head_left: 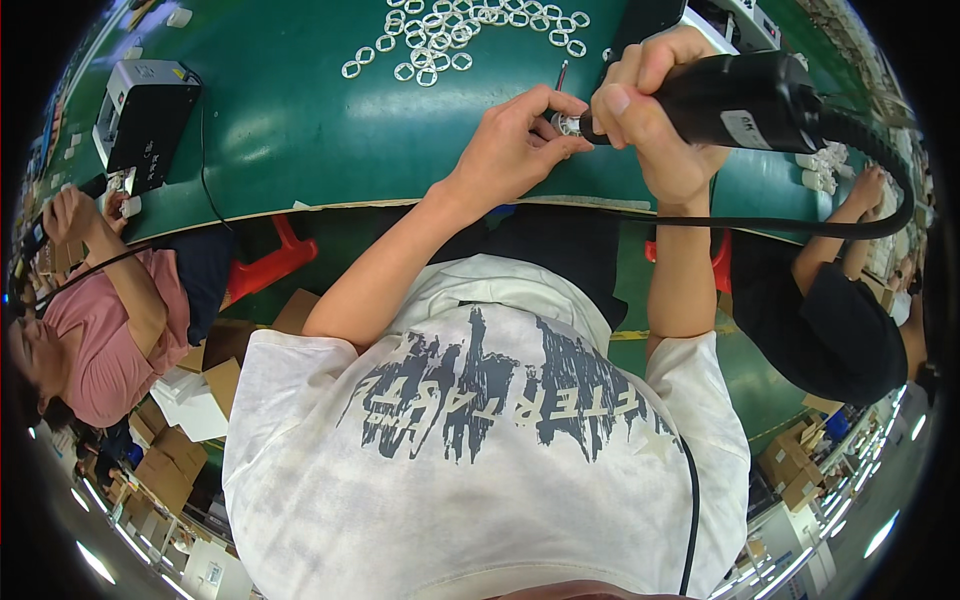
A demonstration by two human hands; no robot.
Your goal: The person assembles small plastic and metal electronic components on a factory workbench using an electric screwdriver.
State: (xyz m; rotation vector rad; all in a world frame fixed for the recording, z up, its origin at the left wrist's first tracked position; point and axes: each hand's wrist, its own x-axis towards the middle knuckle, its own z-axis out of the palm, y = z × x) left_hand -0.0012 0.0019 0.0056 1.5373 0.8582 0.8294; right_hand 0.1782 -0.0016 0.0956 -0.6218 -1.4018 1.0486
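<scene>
My right hand is wrapped round a black electric screwdriver, held nearly level with its nose toward the left. Between the thumb and fingers of my left hand is a small whitish round part, up against the screwdriver's nose. My fingers hide most of that part, and the bit cannot be made out. A thin dark red stick-like piece points up just beyond my left fingertips. Many white rings lie loose on the green table beyond my left hand.
The screwdriver's thick black cable loops at the right and runs back leftward past my right forearm. A black-and-white box device stands at the left; another is at the far right. Co-workers sit on both sides, near red stools.
</scene>
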